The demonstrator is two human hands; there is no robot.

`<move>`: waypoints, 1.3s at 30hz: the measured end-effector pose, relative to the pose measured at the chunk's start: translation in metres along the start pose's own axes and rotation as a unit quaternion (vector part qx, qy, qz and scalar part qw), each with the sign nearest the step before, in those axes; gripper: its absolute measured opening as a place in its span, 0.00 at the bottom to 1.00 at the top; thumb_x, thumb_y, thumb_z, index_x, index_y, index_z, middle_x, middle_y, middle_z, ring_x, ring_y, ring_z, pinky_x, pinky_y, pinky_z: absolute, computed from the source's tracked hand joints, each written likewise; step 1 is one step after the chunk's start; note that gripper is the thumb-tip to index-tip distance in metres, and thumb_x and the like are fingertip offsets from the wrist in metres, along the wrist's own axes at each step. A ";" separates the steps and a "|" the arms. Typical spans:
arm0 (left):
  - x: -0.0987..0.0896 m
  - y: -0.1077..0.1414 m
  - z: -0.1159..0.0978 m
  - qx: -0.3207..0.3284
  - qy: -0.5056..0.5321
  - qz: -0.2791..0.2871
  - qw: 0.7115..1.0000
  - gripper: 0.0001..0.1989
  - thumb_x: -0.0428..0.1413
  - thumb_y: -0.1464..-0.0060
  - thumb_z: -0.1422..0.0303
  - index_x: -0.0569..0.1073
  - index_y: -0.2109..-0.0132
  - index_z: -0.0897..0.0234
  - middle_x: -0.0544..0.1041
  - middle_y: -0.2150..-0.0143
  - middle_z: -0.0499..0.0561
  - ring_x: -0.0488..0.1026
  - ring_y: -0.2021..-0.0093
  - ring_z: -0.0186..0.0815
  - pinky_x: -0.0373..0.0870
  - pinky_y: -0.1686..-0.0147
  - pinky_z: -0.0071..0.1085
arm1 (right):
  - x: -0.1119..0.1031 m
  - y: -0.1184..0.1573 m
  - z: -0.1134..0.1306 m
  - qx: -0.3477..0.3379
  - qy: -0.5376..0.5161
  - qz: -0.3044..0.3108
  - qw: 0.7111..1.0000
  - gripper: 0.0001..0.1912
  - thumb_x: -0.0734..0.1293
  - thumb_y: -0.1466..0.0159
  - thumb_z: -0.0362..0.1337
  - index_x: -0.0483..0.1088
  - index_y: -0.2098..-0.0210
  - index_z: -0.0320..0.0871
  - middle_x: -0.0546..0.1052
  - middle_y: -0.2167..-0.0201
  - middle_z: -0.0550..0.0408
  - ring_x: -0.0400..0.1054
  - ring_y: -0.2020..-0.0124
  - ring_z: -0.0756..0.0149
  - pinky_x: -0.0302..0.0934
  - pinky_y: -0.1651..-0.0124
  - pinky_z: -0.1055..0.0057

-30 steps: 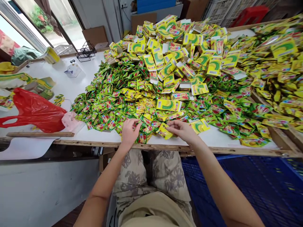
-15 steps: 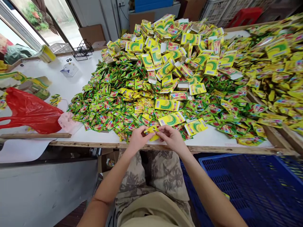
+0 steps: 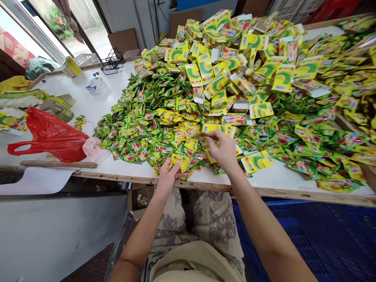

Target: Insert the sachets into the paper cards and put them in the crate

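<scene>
My left hand [image 3: 167, 175] is closed on a small yellow sachet [image 3: 180, 161] near the table's front edge, thumb on top of it. Farther forward and to the right, my right hand [image 3: 223, 149] has its thumb and fingers pinched on a small green sachet [image 3: 201, 136], partly hidden by the fingertips. It hovers over the pile, just in front of a flat yellow box [image 3: 220, 129]. Green sachets [image 3: 135, 133] lie heaped ahead of both hands, with some yellow ones among them. To the right of my right hand lies another yellow box [image 3: 257, 161].
Many yellow boxes [image 3: 217, 74] are heaped at the back. A red plastic bag [image 3: 55, 135] lies on the left, with a black wire rack [image 3: 112, 62] behind it. More sachets spread to the right. A blue crate [image 3: 282, 235] stands below the table's wooden edge [image 3: 264, 193].
My hands have parted. The left keeps a yellow sachet and has shifted slightly left; the right has reached forward to the pile and now pinches a green sachet. The view has turned slightly.
</scene>
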State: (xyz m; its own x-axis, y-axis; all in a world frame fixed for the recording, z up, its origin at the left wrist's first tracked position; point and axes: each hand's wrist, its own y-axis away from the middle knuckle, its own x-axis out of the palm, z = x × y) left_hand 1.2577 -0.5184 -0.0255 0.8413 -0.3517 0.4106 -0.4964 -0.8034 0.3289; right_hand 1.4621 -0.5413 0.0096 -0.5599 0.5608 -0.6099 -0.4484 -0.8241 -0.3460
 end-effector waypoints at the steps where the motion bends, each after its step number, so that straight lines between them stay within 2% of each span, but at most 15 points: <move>1: 0.000 0.000 0.001 -0.004 0.011 0.000 1.000 0.26 0.65 0.56 0.53 0.69 0.54 0.60 0.79 0.59 0.50 0.80 0.63 0.39 0.79 0.68 0.34 | -0.005 0.009 0.004 0.020 -0.071 0.007 0.997 0.05 0.63 0.38 0.38 0.70 0.64 0.45 0.76 0.69 0.51 0.71 0.67 0.58 0.65 0.62 0.63; 3: 0.002 0.000 0.003 -0.007 0.042 0.002 0.999 0.26 0.63 0.55 0.49 0.70 0.56 0.62 0.80 0.60 0.52 0.79 0.60 0.43 0.79 0.64 0.37 | -0.010 0.028 0.014 0.052 -0.196 0.101 0.974 0.08 0.66 0.39 0.43 0.69 0.64 0.46 0.74 0.73 0.56 0.70 0.72 0.62 0.65 0.68 0.67; 5: 0.006 0.000 0.004 0.000 0.073 0.006 0.997 0.27 0.61 0.54 0.46 0.71 0.57 0.63 0.80 0.60 0.54 0.78 0.55 0.46 0.79 0.60 0.41 | -0.006 0.047 0.021 0.079 -0.251 0.176 0.948 0.10 0.67 0.41 0.45 0.70 0.65 0.45 0.74 0.74 0.56 0.69 0.74 0.64 0.65 0.70 0.68; 6: 0.008 0.001 0.005 0.005 0.083 0.011 0.997 0.28 0.60 0.54 0.45 0.72 0.57 0.64 0.80 0.59 0.54 0.77 0.53 0.47 0.78 0.58 0.43 | -0.002 0.055 0.022 0.095 -0.262 0.188 0.942 0.10 0.67 0.41 0.44 0.70 0.66 0.45 0.74 0.74 0.56 0.69 0.74 0.64 0.65 0.69 0.68; 9: 0.010 0.005 0.005 0.011 0.087 0.037 0.995 0.31 0.58 0.53 0.42 0.73 0.55 0.65 0.80 0.56 0.56 0.75 0.50 0.48 0.77 0.55 0.44 | 0.012 0.068 0.020 0.129 -0.258 0.170 0.942 0.10 0.67 0.41 0.44 0.70 0.66 0.44 0.74 0.75 0.56 0.69 0.73 0.64 0.66 0.69 0.68; 12: 0.008 0.009 0.005 0.012 0.066 0.060 0.996 0.32 0.55 0.51 0.41 0.73 0.51 0.64 0.79 0.55 0.56 0.75 0.51 0.47 0.76 0.56 0.43 | 0.015 0.071 0.016 0.124 -0.230 0.162 0.951 0.10 0.66 0.40 0.43 0.71 0.64 0.43 0.74 0.75 0.56 0.69 0.74 0.64 0.65 0.69 0.68; 15: 0.005 0.013 0.000 0.022 0.009 0.077 0.997 0.30 0.54 0.47 0.44 0.72 0.49 0.64 0.78 0.54 0.55 0.75 0.53 0.43 0.75 0.56 0.39 | 0.007 0.069 0.019 0.084 -0.191 0.164 0.964 0.09 0.65 0.38 0.41 0.72 0.62 0.43 0.75 0.75 0.56 0.68 0.74 0.65 0.63 0.70 0.70; 19: 0.007 0.020 -0.011 0.038 -0.140 0.102 0.984 0.23 0.59 0.46 0.53 0.73 0.49 0.62 0.77 0.56 0.52 0.73 0.58 0.37 0.71 0.57 0.32 | -0.008 0.066 0.029 -0.034 -0.094 0.170 0.980 0.11 0.62 0.35 0.34 0.75 0.58 0.43 0.74 0.68 0.52 0.68 0.70 0.64 0.62 0.67 0.69; 22: 0.012 0.024 -0.018 0.026 -0.227 0.106 0.968 0.23 0.62 0.50 0.57 0.73 0.50 0.63 0.75 0.63 0.48 0.69 0.68 0.32 0.68 0.67 0.28 | -0.015 0.065 0.034 -0.105 -0.041 0.189 0.976 0.15 0.59 0.33 0.31 0.77 0.55 0.43 0.70 0.69 0.50 0.67 0.66 0.62 0.61 0.65 0.68; 26: 0.015 0.025 -0.019 0.014 -0.241 0.112 0.964 0.22 0.63 0.51 0.58 0.73 0.51 0.64 0.71 0.69 0.45 0.60 0.76 0.27 0.58 0.76 0.25 | -0.017 0.065 0.035 -0.121 -0.031 0.206 0.971 0.17 0.58 0.32 0.31 0.76 0.52 0.44 0.67 0.70 0.51 0.65 0.66 0.61 0.61 0.66 0.68; 28: 0.015 0.024 -0.016 0.018 -0.235 0.103 0.966 0.21 0.62 0.50 0.57 0.75 0.52 0.64 0.69 0.73 0.44 0.58 0.77 0.27 0.55 0.77 0.24 | -0.015 0.067 0.033 -0.102 -0.052 0.197 0.974 0.17 0.58 0.32 0.30 0.76 0.53 0.45 0.67 0.70 0.51 0.65 0.66 0.61 0.61 0.65 0.68; 30: 0.015 0.023 -0.011 0.025 -0.196 0.077 0.977 0.20 0.61 0.49 0.56 0.77 0.53 0.64 0.71 0.73 0.45 0.60 0.76 0.28 0.57 0.75 0.25 | -0.012 0.070 0.031 -0.069 -0.082 0.172 0.979 0.15 0.59 0.33 0.31 0.76 0.55 0.45 0.68 0.70 0.52 0.65 0.66 0.61 0.61 0.64 0.67; 34: 0.017 0.020 -0.002 0.026 -0.029 0.027 0.999 0.20 0.60 0.48 0.55 0.79 0.53 0.64 0.79 0.66 0.50 0.71 0.68 0.32 0.68 0.66 0.27 | -0.006 0.081 0.026 0.037 -0.156 0.061 0.985 0.09 0.62 0.34 0.36 0.75 0.61 0.46 0.70 0.71 0.54 0.66 0.70 0.63 0.62 0.66 0.67; 36: 0.020 0.019 0.001 0.030 0.040 0.001 0.999 0.20 0.61 0.49 0.55 0.79 0.54 0.63 0.80 0.62 0.51 0.74 0.64 0.34 0.71 0.62 0.29 | -0.003 0.088 0.026 0.116 -0.228 0.006 0.967 0.07 0.64 0.35 0.40 0.73 0.62 0.46 0.71 0.72 0.56 0.66 0.73 0.65 0.63 0.69 0.67; 39: 0.027 0.020 0.010 0.069 0.087 -0.049 0.993 0.19 0.61 0.48 0.55 0.78 0.53 0.60 0.80 0.55 0.52 0.77 0.57 0.37 0.73 0.57 0.31 | 0.003 0.096 0.032 0.217 -0.342 -0.016 0.914 0.11 0.68 0.40 0.46 0.68 0.63 0.46 0.71 0.73 0.59 0.68 0.77 0.66 0.67 0.71 0.67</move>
State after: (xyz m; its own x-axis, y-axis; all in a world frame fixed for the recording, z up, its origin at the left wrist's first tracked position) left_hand 1.2724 -0.5494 -0.0166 0.8286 -0.1904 0.5265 -0.3697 -0.8923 0.2592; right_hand 1.3951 -0.6161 -0.0028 -0.7791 0.6259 0.0362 -0.6240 -0.7798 0.0504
